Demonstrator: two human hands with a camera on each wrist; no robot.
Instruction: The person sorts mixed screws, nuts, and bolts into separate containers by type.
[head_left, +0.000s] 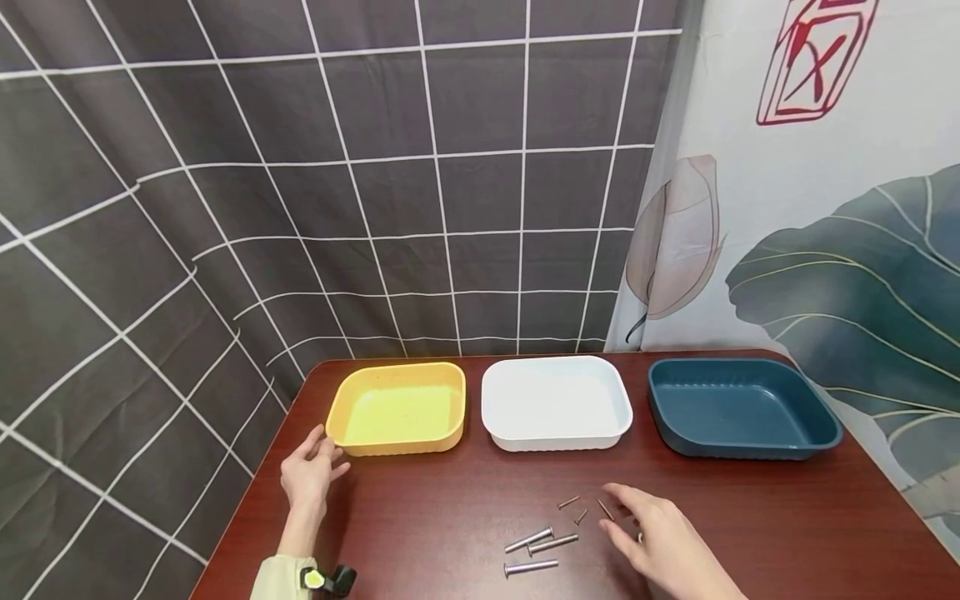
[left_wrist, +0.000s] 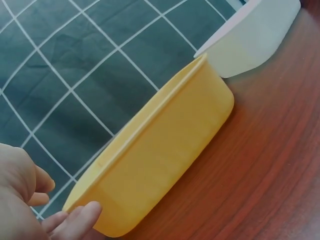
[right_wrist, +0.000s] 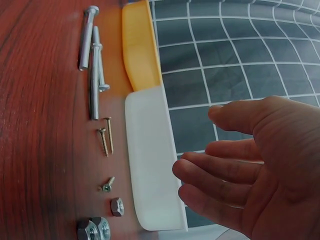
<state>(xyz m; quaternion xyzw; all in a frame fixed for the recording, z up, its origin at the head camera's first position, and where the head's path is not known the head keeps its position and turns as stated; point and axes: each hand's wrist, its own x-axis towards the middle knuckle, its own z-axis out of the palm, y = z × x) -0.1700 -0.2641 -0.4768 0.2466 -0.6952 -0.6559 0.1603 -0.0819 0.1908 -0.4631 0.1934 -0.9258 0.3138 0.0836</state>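
The right hand hovered open over small screws; the left hand, relaxed, touched the yellow tray; a careless sweep might scatter them

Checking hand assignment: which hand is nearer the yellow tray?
Left. The left hand touches the yellow tray at its near corner; the right hand hovers apart, over the screws.

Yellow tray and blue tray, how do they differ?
The yellow tray stands at the left end of the row, the blue tray at the right end. The yellow tray is pale and bright, the blue tray dark. The left hand touches the yellow tray's corner; no hand is near the blue tray. Both are shallow, rounded, empty and upright on the table.
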